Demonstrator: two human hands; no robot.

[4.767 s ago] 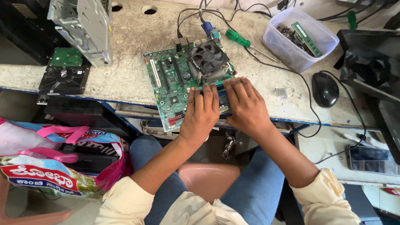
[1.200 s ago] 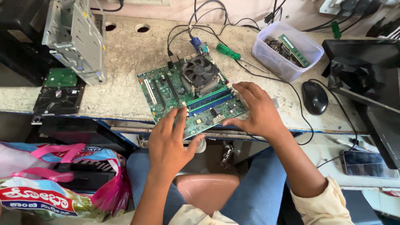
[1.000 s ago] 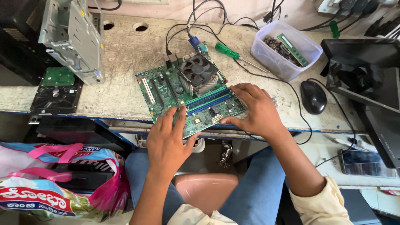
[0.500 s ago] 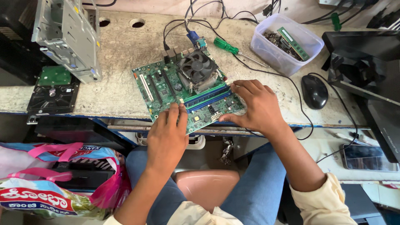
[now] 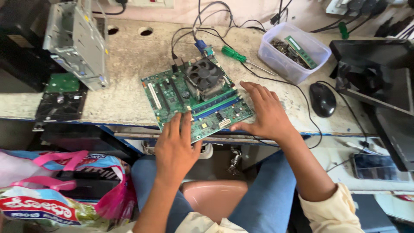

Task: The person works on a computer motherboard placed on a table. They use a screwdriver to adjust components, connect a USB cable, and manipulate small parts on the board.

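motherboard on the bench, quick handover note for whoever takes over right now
Left hand: open, fingertips on the near edge of the green motherboard.
Right hand: open, flat at the board's right edge.
The board lies flat at the bench's front edge, its cooler fan fitted, cables plugged at the back.
Green screwdriver and plastic tub of parts lie behind, untouched.
Neither hand holds anything.

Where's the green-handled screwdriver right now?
In the head view, the green-handled screwdriver lies on the workbench behind the motherboard, between its cooler fan and the clear plastic tub, clear of both hands.
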